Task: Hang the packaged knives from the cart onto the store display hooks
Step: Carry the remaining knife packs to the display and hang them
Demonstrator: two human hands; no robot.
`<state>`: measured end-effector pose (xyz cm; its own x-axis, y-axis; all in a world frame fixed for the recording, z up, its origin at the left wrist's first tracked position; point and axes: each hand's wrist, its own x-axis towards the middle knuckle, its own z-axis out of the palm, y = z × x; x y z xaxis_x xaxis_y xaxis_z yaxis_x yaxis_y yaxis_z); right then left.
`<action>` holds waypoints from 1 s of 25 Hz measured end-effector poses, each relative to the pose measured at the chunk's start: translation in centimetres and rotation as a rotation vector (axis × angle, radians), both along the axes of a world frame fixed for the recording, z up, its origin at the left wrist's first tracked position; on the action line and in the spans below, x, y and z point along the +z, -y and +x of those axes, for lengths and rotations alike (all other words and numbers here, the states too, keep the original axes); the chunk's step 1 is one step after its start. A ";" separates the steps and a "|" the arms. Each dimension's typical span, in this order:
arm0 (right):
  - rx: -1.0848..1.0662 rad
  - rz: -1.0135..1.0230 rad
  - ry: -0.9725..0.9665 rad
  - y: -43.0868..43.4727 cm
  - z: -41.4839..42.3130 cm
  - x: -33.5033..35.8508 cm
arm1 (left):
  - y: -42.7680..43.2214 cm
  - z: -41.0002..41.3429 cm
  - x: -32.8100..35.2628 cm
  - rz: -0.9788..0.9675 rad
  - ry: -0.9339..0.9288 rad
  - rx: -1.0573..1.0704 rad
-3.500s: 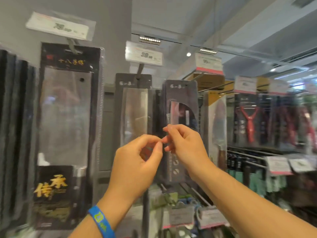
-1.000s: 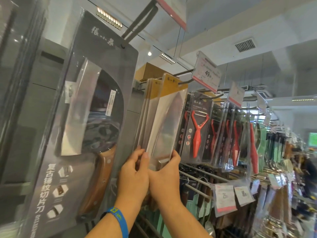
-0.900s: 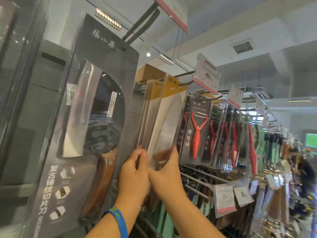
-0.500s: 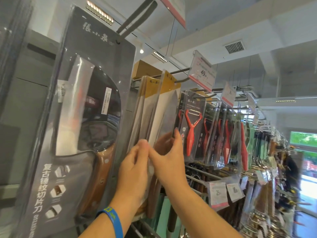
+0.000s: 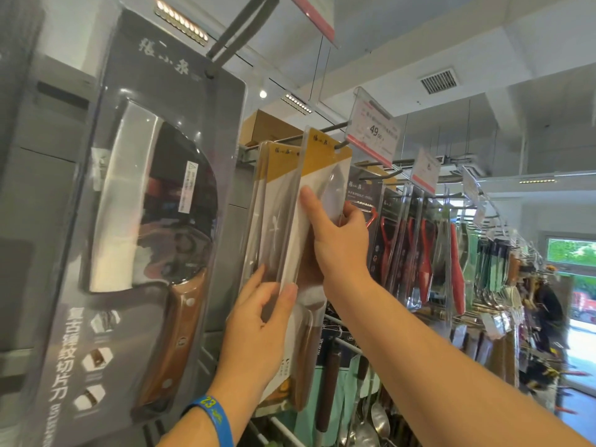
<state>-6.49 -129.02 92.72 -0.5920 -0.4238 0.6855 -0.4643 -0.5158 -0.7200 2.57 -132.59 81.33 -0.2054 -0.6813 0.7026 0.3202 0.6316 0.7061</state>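
The yellow-topped packaged knife [image 5: 322, 162] sits at the very front of the display hook [image 5: 325, 128], its header seemingly just caught on the upturned tip below the 49 price tag [image 5: 374, 133]. The right hand [image 5: 338, 240] grips the pack's right edge, thumb laid across the clear front and fingers curled behind. The left hand [image 5: 258, 327] steadies the lower left edge with fairly straight fingers, thumb on the face. At least 2 matching packs [image 5: 274, 175] hang just behind, and a large grey cleaver pack [image 5: 154, 221] hangs on its own hook to the left. This piece looks nearly hung: it needs sliding back and releasing. The cart is out of view, so what remains is unknown.
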 end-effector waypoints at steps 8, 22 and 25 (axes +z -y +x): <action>-0.039 0.022 -0.097 0.2 -1.0 0.0 | 0.3 0.4 0.3 0.131 -0.043 0.078; -0.060 0.039 -0.035 0.4 -0.5 -0.2 | 1.4 0.3 -0.1 0.206 -0.031 0.133; 0.044 0.014 0.215 0.0 -1.6 0.1 | 1.6 0.5 -0.3 0.205 -0.021 0.136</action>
